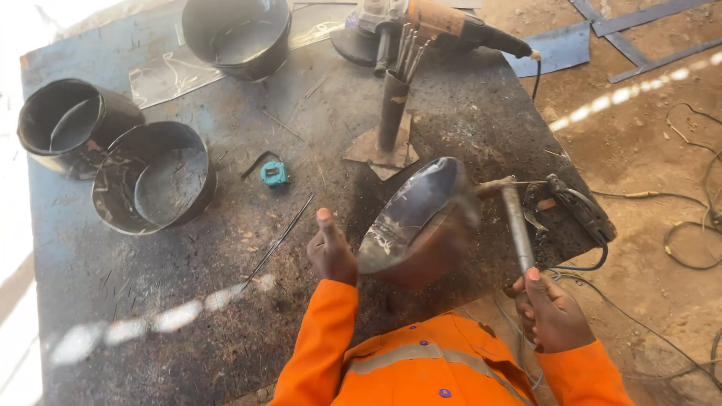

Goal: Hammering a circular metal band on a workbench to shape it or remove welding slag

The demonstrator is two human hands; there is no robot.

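My left hand [331, 252] grips the near rim of a dark metal bowl-shaped pot [417, 222] that is tipped on its side on the metal worktable [150, 301], its opening facing left. In my right hand [553, 312] is the handle of a metal hammer [517, 225], whose head rests against the pot's upper right side. Both sleeves are orange.
Three dark round metal pots [154, 177] [71, 124] [237, 34] stand at the table's left and back. A teal tape measure [274, 174], thin rods [278, 240], an upright tube holding rods [392, 105], an angle grinder [436, 26] and a welding clamp [579, 207] lie around. Cables [692, 225] cross the dirt at right.
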